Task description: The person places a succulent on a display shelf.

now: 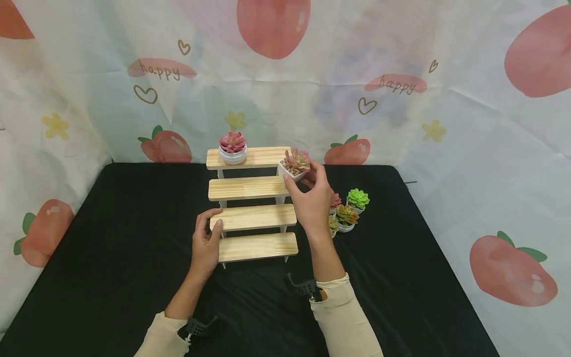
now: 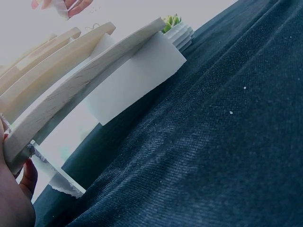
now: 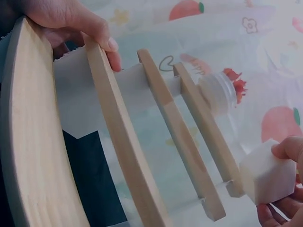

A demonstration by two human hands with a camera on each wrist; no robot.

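A white-potted succulent (image 1: 295, 163) was pinched between thumb and fingers of the right hand (image 1: 314, 201), near the right end of the tiered rack (image 1: 253, 217); below and left of that grasp, the rack's left side was gripped by the left hand (image 1: 205, 244). It was judged light, stiff-potted and possibly slippery, best held by its walls, clear of delicate-looking leaves (image 1: 298, 160).
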